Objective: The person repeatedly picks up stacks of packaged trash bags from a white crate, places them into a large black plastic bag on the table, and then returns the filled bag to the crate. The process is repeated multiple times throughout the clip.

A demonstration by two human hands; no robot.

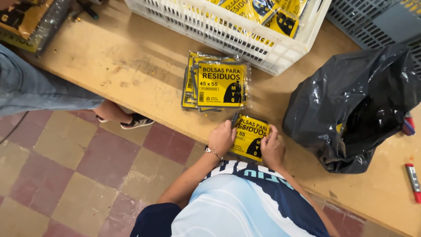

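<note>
Both hands are pressing one yellow packet (251, 137) flat at the worktop's (131, 66) near edge: left hand (221, 138) and right hand (272, 148) fingers pinching its sides, likely squaring it. Finished stack (217, 83) is lying just beyond, black bag (351, 105) at right.

Your hands (247, 142) cover both ends of the yellow packet (251, 135), and the white crate (245, 37) at the bench's far edge runs out of view.

I'm seeing a flat yellow-and-black packet of bags (250, 137) lying at the wooden workbench's near edge, tilting slightly, partly covered at both sides.
</note>
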